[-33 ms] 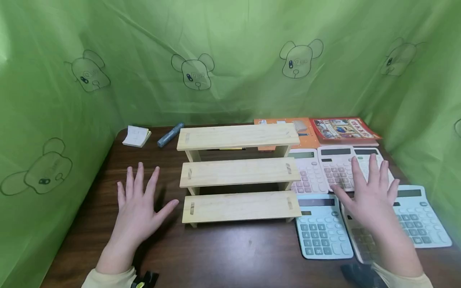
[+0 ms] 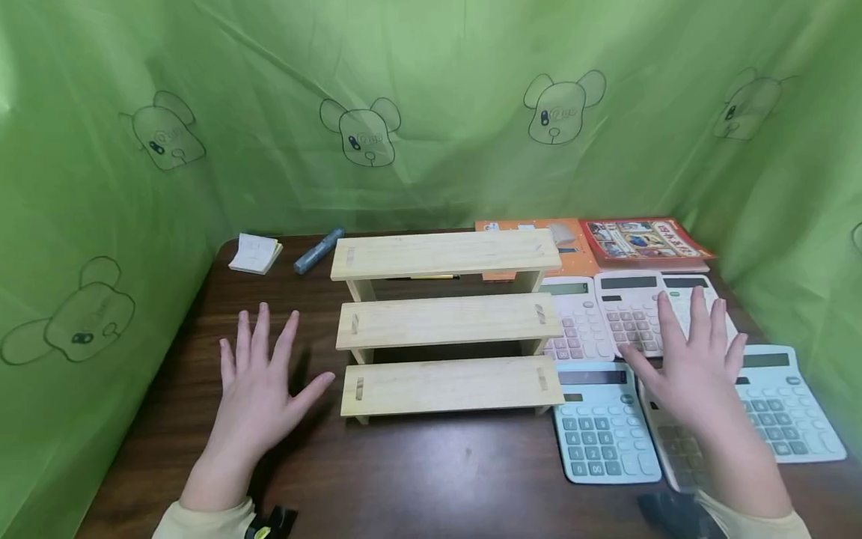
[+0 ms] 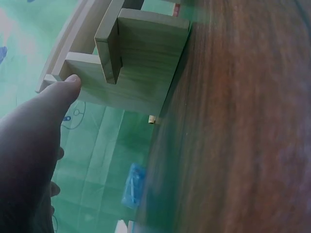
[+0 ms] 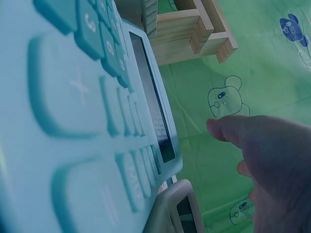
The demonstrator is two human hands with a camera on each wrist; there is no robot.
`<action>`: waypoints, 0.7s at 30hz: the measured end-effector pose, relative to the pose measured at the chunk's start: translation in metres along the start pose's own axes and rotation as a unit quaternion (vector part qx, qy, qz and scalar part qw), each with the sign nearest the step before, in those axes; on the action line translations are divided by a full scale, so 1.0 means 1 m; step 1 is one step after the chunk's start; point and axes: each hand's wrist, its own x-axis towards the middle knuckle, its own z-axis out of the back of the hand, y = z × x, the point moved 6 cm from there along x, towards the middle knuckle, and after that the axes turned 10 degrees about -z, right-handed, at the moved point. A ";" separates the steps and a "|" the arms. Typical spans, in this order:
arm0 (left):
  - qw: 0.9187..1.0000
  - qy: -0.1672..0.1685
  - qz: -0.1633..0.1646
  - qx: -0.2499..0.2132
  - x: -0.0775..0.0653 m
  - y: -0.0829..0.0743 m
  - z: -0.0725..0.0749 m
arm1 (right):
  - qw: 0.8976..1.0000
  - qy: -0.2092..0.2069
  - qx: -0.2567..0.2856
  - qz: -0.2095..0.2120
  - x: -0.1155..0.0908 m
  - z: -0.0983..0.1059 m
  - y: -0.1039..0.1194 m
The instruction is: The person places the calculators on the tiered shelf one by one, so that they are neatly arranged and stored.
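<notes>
A three-step wooden rack (image 2: 447, 322) stands in the middle of the brown table. To its left hovers my left hand (image 2: 256, 397), fingers straight and spread, holding nothing. In the left wrist view that hand's thumb (image 3: 65, 92) appears in front of the rack's end; whether they touch I cannot tell. On the right, my spread right hand (image 2: 700, 382) is over several calculators, its fingers straight and nothing held. A light blue calculator (image 2: 606, 442) lies just left of that hand, another blue calculator (image 2: 791, 419) to its right, and a pink calculator (image 2: 629, 322) beyond the thumb.
At the back left lie a small white notepad (image 2: 255, 253) and a dark blue-grey cylinder (image 2: 319, 251). An orange booklet (image 2: 575, 258) and a red book (image 2: 646, 239) lie behind the calculators. Green printed cloth (image 2: 458, 172) encloses the back and sides.
</notes>
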 end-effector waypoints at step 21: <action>0.956 0.022 0.023 -0.291 -0.003 -0.023 -0.029 | 0.997 0.030 -0.005 0.077 -0.027 -0.004 0.043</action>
